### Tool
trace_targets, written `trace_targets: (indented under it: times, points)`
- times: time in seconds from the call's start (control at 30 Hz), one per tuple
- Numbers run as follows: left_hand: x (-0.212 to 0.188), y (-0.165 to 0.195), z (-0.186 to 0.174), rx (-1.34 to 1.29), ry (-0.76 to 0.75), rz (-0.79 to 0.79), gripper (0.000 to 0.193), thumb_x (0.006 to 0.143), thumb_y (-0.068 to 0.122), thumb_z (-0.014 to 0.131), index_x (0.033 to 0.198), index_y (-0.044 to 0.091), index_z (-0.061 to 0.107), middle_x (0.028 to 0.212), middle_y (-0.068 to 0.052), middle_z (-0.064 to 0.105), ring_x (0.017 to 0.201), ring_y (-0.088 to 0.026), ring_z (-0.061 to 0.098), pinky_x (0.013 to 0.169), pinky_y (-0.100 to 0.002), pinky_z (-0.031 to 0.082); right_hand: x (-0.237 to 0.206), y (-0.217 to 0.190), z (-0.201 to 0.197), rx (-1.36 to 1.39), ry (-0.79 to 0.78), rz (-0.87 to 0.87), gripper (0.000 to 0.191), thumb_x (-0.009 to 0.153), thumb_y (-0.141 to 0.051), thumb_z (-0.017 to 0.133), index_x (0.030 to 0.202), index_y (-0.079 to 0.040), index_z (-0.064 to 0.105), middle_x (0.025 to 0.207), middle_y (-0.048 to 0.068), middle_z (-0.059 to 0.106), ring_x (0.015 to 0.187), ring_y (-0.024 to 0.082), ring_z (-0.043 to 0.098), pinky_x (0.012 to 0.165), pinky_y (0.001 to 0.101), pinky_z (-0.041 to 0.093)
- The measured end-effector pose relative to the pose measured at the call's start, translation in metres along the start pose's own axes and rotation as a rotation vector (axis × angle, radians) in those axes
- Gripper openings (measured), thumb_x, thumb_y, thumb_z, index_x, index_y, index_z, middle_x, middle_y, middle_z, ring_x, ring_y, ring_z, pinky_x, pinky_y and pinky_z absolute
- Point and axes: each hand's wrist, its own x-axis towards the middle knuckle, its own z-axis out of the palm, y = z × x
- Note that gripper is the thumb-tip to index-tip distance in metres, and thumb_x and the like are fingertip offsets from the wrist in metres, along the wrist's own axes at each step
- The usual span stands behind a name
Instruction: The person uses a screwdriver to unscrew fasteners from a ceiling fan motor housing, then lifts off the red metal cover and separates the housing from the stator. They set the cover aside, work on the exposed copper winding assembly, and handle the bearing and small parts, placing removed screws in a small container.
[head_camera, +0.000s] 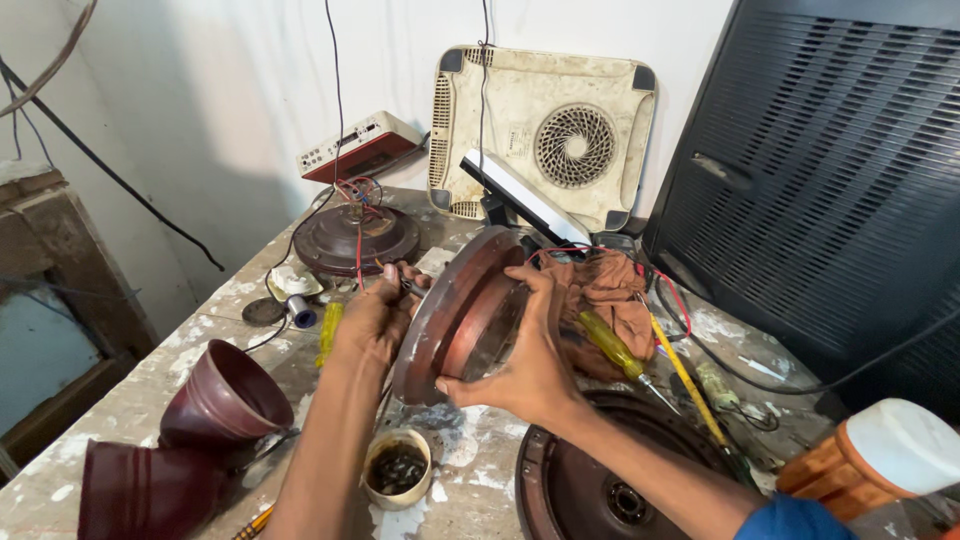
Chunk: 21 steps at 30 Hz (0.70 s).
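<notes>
A: Nearest the camera, just in front of the motor housing, a round dark-red fan cover plate (590, 490) is seen lying flat on the desk (150, 370), its centre bearing exposed. Beside it, to the housing's right, an orange-and-white plastic container (880, 455) is laid on its side.

B: And the motor housing itself?

A: The reddish-brown ceiling fan motor housing (462, 315) is held upright on its edge above the middle of the desk. It is gripped by the right hand (530, 365), fingers curled over the rim and thumb pressed beneath. The left hand (372, 320) is closed around a small tool at the housing's back face; what kind of tool cannot be told.

B: How far has the work been carried?

A: The fan appears largely taken apart. Left of the housing, two dark-red canopy cups (185, 440) have been set aside, and behind it another round fan body with loose red and blue wires (357, 235) is rested. A small tin of dark grease (398, 467) is placed just below the housing. Reassembly is judged not yet begun, as the cover plate is still off.

B: Tools at hand?

A: Right of the housing, yellow-handled screwdrivers (612, 345) are laid on a brown rag (605, 295).
</notes>
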Motion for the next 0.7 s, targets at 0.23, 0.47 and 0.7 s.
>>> trace_targets:
  times: [0.23, 0.47, 0.7]
  points:
    - [0.001, 0.008, 0.0, 0.078, 0.048, -0.053, 0.024, 0.101, 0.024, 0.058, 0.095, 0.001, 0.059, 0.09, -0.012, 0.063, 0.089, -0.024, 0.063, 0.092, -0.039, 0.056, 0.004, -0.005, 0.003, -0.042, 0.016, -0.046, 0.127, 0.044, -0.037, 0.101, 0.141, 0.001, 0.028, 0.134, 0.023, 0.036, 0.132, 0.039, 0.038, 0.114, 0.0503, 0.034]
    - [-0.001, 0.013, -0.003, 0.087, 0.08, -0.119, 0.027, 0.102, 0.026, 0.056, 0.099, 0.0, 0.06, 0.093, -0.013, 0.065, 0.089, -0.023, 0.066, 0.086, -0.038, 0.06, 0.001, -0.01, 0.005, -0.067, 0.043, -0.128, 0.125, 0.043, -0.034, 0.101, 0.141, 0.002, 0.031, 0.133, 0.025, 0.037, 0.134, 0.042, 0.036, 0.116, 0.0539, 0.03]
    - [-0.005, 0.015, -0.005, 0.166, 0.127, -0.043, 0.025, 0.106, 0.021, 0.054, 0.102, -0.003, 0.058, 0.099, -0.014, 0.064, 0.09, -0.022, 0.067, 0.092, -0.036, 0.061, -0.001, -0.004, 0.004, -0.058, 0.008, -0.117, 0.126, 0.045, -0.036, 0.101, 0.142, 0.003, 0.03, 0.135, 0.024, 0.036, 0.136, 0.04, 0.035, 0.117, 0.0513, 0.03]
